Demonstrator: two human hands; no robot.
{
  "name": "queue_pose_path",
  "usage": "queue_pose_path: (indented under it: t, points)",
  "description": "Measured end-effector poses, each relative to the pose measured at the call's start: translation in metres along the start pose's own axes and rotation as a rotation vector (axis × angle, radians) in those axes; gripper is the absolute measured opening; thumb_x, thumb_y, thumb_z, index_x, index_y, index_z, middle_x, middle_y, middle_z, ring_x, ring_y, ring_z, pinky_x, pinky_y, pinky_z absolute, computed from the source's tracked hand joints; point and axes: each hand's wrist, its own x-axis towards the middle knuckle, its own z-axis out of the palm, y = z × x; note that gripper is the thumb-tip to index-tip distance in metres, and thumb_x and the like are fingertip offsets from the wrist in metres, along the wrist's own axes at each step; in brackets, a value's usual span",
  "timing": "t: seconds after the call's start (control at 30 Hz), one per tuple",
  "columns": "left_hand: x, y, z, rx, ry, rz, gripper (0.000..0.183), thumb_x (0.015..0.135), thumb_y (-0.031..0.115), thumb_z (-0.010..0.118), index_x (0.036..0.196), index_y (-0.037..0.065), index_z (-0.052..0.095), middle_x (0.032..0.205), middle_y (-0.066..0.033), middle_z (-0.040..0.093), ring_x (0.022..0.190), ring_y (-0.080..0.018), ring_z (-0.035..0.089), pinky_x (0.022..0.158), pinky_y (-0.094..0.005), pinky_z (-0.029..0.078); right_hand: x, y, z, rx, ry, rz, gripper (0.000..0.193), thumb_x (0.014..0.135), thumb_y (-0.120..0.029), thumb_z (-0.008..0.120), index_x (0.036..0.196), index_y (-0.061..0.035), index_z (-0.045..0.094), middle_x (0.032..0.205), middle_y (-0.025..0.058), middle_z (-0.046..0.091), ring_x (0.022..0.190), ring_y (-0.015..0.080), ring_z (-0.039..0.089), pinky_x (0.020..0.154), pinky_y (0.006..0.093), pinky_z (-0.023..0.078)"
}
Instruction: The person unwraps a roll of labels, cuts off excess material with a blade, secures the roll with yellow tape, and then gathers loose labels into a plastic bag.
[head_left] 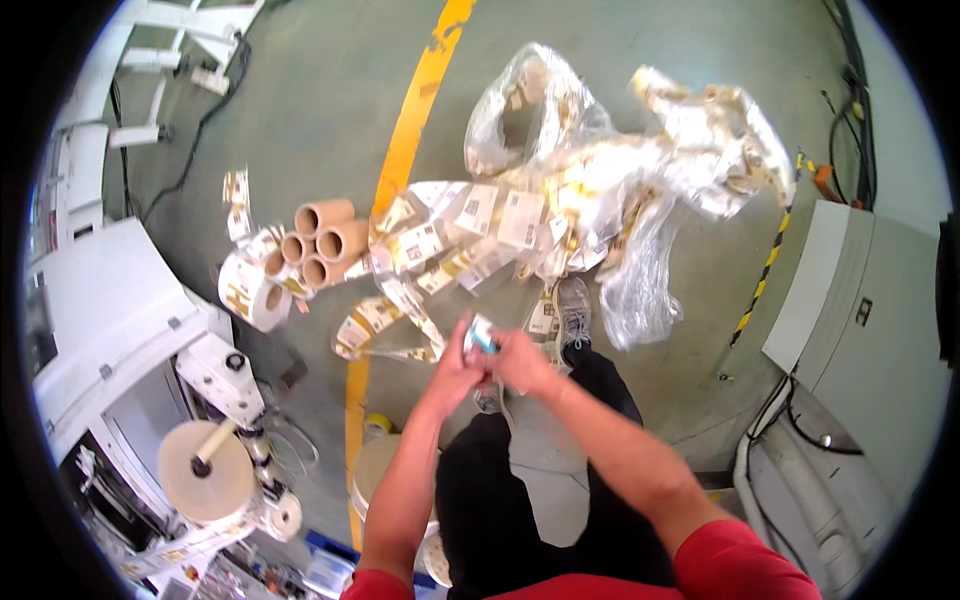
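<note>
My left hand and my right hand meet in front of me, above my shoes. Between them is a small teal object, gripped by the fingers of my right hand; its kind is too small to tell. A little white piece shows beside it at my left fingertips, with the left fingers closed and partly hidden. Just beyond my hands, a strip of printed labels trails over the floor toward a heap of label web in white, gold and grey.
Cardboard cores are grouped beside a label roll on the left. Crumpled clear plastic film spreads at the far right. A machine with a large reel stands at left, a grey cabinet at right. A yellow line crosses the floor.
</note>
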Motion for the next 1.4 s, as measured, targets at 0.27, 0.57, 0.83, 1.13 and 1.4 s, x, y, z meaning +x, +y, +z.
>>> queue_pose_path:
  t: [0.27, 0.57, 0.83, 1.13, 1.4]
  points:
    - [0.128, -0.013, -0.003, -0.148, 0.296, 0.190, 0.081, 0.088, 0.001, 0.061, 0.159, 0.011, 0.023, 0.103, -0.0125, 0.063, 0.079, -0.0171, 0.064, 0.066, -0.0302, 0.053, 0.161, -0.002, -0.126, -0.826, 0.382, -0.474, 0.013, 0.086, -0.006, 0.069, 0.094, 0.0010, 0.061, 0.107, 0.0158, 0.065, 0.075, 0.0298, 0.071, 0.067, 0.0424, 0.056]
    - [0.181, -0.162, -0.328, 0.803, 1.229, 0.300, 0.072, 0.077, 0.007, 0.071, 0.143, -0.003, 0.044, 0.133, -0.0279, 0.053, 0.125, -0.0431, 0.051, 0.110, -0.0473, 0.039, 0.349, 0.015, -0.261, -1.727, 0.384, -0.375, 0.020, 0.083, -0.006, 0.064, 0.103, -0.0094, 0.063, 0.107, 0.0151, 0.067, 0.089, 0.0403, 0.068, 0.076, 0.0510, 0.054]
    - [0.212, -0.154, -0.207, 0.743, 0.539, 0.847, 0.031, 0.073, 0.005, 0.067, 0.104, 0.003, 0.067, 0.110, -0.0181, 0.064, 0.105, -0.0367, 0.062, 0.093, -0.0458, 0.049, 0.277, -0.055, -0.524, -1.800, 0.803, -0.466, 0.067, 0.078, 0.007, 0.067, 0.141, -0.0049, 0.049, 0.129, 0.0251, 0.061, 0.116, 0.0431, 0.060, 0.094, 0.0497, 0.050]
    - [0.094, -0.005, -0.515, 1.735, 1.241, 0.636, 0.049, 0.082, 0.006, 0.064, 0.129, 0.003, 0.053, 0.131, -0.0180, 0.055, 0.133, -0.0366, 0.044, 0.111, -0.0496, 0.036, 0.205, -0.120, -0.430, -1.598, 0.910, -0.899, 0.051, 0.087, 0.002, 0.062, 0.136, -0.0030, 0.052, 0.136, 0.0197, 0.056, 0.116, 0.0388, 0.061, 0.094, 0.0436, 0.050]
    - [0.058, -0.070, -0.491, 1.431, 1.010, 0.412, 0.026, 0.088, 0.025, 0.069, 0.102, 0.003, 0.065, 0.105, -0.0182, 0.068, 0.108, -0.0400, 0.061, 0.098, -0.0499, 0.044, 0.299, 0.011, -0.078, -1.900, -0.221, -0.665, 0.055, 0.081, -0.027, 0.076, 0.132, -0.0171, 0.057, 0.131, 0.0166, 0.058, 0.082, 0.0340, 0.071, 0.070, 0.0469, 0.058]
